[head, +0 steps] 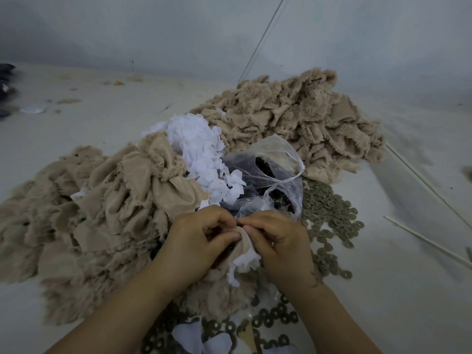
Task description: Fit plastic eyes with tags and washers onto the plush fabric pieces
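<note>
1. head view: a beige plush fabric piece (pixel 244 242) with a white tag (pixel 246 259) sits pinched between both hands, low in the middle.
2. left hand (pixel 201 238) curls its fingers round the fabric's left side; right hand (pixel 277 238) pinches its top edge.
3. just behind, a clear plastic bag (pixel 270 180) holds dark plastic eyes (pixel 263 166).
4. white tags (pixel 199 149) heap beside it; washers (pixel 329 215) are scattered to the right.
5. beige plush piles (pixel 293 116) cover the desk (pixel 408 277).
</note>
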`<state>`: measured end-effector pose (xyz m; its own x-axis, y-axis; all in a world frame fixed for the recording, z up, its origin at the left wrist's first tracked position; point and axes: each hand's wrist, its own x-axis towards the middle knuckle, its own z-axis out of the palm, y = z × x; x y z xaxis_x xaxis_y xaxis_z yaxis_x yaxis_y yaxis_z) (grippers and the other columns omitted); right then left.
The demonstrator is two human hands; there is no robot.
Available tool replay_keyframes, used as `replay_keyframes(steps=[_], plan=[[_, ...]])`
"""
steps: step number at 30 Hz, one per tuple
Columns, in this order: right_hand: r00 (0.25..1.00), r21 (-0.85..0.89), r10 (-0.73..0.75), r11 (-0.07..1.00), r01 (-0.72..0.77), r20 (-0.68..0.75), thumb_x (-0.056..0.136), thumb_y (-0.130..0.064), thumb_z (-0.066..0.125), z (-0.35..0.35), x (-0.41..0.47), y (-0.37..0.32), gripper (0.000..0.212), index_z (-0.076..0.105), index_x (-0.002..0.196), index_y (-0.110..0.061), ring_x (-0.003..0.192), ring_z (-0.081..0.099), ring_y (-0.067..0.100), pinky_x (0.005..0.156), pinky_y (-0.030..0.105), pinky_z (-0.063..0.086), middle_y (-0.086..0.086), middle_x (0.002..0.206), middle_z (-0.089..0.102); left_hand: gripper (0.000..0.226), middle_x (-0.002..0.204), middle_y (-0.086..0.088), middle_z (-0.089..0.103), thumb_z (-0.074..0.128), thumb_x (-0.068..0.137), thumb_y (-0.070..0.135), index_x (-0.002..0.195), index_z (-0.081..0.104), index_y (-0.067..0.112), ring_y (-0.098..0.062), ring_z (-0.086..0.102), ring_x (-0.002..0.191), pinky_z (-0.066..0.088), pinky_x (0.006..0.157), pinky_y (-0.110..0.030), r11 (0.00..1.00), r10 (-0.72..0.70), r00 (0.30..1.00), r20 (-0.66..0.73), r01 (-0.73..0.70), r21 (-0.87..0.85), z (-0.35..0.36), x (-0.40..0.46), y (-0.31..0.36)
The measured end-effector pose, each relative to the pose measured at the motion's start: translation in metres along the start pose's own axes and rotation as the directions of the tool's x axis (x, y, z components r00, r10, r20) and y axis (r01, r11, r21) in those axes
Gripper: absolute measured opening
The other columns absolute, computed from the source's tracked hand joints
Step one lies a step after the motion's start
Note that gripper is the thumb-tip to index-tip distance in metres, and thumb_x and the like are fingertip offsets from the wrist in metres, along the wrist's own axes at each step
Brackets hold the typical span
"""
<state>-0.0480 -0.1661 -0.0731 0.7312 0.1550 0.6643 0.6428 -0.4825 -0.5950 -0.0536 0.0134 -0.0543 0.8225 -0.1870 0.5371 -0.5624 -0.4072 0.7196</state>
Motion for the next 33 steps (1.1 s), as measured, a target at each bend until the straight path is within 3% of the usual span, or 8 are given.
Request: replay_keyframes(steps=[3, 11, 15, 17, 21, 27, 30, 33], plan=[[1.000, 0.016, 0.005, 1.000, -0.005, -0.012, 0.087, -0.010, 0.067, 0.000, -0.001, 0.001, 0.017, 0.080, 0.098, -0.008, 0.084, 0.069, 0.007, 0.075, 0.024, 0.057, -0.001, 0.092, 0.076, 0.010, 0.089, 0.014, 0.065, 0.064, 0.083, 0.034, 0.090, 0.063, 0.027, 0.000, 0.063, 0.075, 0.050, 0.065, -0.016, 0.995, 0.076, 0.997, 0.003, -0.076, 0.066, 0.001, -0.002, 0.000], [0.999, 0.027, -0.027, 0.999, 0.026, 0.021, 0.087, -0.028, 0.069, 0.000, -0.004, -0.004, 0.031, 0.076, 0.110, -0.009, 0.089, 0.070, 0.006, 0.077, 0.027, 0.059, -0.002, 0.100, 0.076, 0.027, 0.100, 0.033, 0.063, 0.055, 0.088, 0.036, 0.115, 0.060, 0.032, 0.016, 0.060, 0.091, 0.047, 0.077, -0.005, 0.992, 0.063, 0.994, 0.093, -0.072, 0.103, -0.001, 0.002, -0.002], [0.998, -0.005, -0.056, 0.998, 0.056, 0.007, 0.087, -0.025, 0.069, 0.001, -0.005, -0.002, 0.029, 0.076, 0.109, -0.006, 0.087, 0.070, 0.009, 0.078, 0.025, 0.058, 0.001, 0.097, 0.076, 0.027, 0.093, 0.012, 0.068, 0.049, 0.095, 0.037, 0.106, 0.068, 0.022, 0.001, 0.062, 0.086, 0.050, 0.072, -0.022, 0.988, 0.055, 0.978, 0.202, -0.083, 0.131, -0.002, 0.000, -0.007], [0.998, -0.004, -0.070, 0.998, 0.070, -0.008, 0.088, -0.023, 0.069, 0.002, -0.006, -0.004, 0.027, 0.076, 0.107, -0.005, 0.083, 0.070, 0.010, 0.075, 0.023, 0.058, 0.003, 0.093, 0.075, 0.024, 0.093, 0.012, 0.065, 0.047, 0.097, 0.036, 0.108, 0.064, 0.023, 0.001, 0.058, 0.086, 0.047, 0.073, -0.020, 0.985, 0.078, 0.972, 0.221, -0.109, 0.130, -0.002, 0.000, -0.010], [0.994, -0.023, -0.094, 0.995, 0.093, -0.058, 0.089, -0.021, 0.066, 0.007, -0.009, -0.007, 0.026, 0.076, 0.103, -0.002, 0.081, 0.068, 0.007, 0.077, 0.014, 0.054, 0.004, 0.089, 0.076, 0.019, 0.079, 0.006, 0.059, 0.051, 0.096, 0.024, 0.092, 0.065, 0.012, -0.004, 0.051, 0.071, 0.042, 0.063, -0.023, 0.960, 0.179, 0.971, 0.159, -0.208, 0.190, 0.002, -0.001, -0.013], [0.993, -0.079, -0.078, 0.994, 0.071, -0.089, 0.088, -0.021, 0.063, 0.013, -0.013, -0.005, 0.025, 0.078, 0.097, -0.002, 0.082, 0.068, 0.007, 0.077, 0.011, 0.054, 0.005, 0.087, 0.077, 0.026, 0.064, -0.001, 0.055, 0.050, 0.090, 0.019, 0.071, 0.061, 0.004, -0.013, 0.047, 0.059, 0.040, 0.053, -0.031, 0.927, 0.240, 0.966, 0.092, -0.256, 0.273, 0.011, 0.000, -0.012], [0.999, -0.045, -0.036, 0.998, 0.036, -0.004, 0.090, -0.024, 0.060, 0.003, -0.004, -0.002, 0.028, 0.078, 0.100, -0.005, 0.083, 0.069, 0.006, 0.078, 0.012, 0.054, 0.003, 0.092, 0.077, 0.029, 0.068, -0.002, 0.057, 0.049, 0.090, 0.024, 0.074, 0.061, 0.004, -0.018, 0.052, 0.061, 0.044, 0.053, -0.036, 0.935, 0.162, 0.973, 0.167, -0.205, 0.289, 0.008, 0.002, -0.009], [0.996, -0.116, 0.021, 0.993, -0.012, 0.081, 0.094, -0.028, 0.063, -0.008, -0.004, -0.014, 0.024, 0.077, 0.110, -0.017, 0.076, 0.071, 0.005, 0.068, 0.016, 0.056, -0.004, 0.092, 0.078, 0.030, 0.083, -0.002, 0.064, 0.048, 0.098, 0.032, 0.090, 0.064, 0.008, -0.021, 0.060, 0.078, 0.049, 0.066, -0.041, 0.912, 0.017, 0.965, 0.261, -0.122, 0.392, 0.000, 0.009, -0.005]])
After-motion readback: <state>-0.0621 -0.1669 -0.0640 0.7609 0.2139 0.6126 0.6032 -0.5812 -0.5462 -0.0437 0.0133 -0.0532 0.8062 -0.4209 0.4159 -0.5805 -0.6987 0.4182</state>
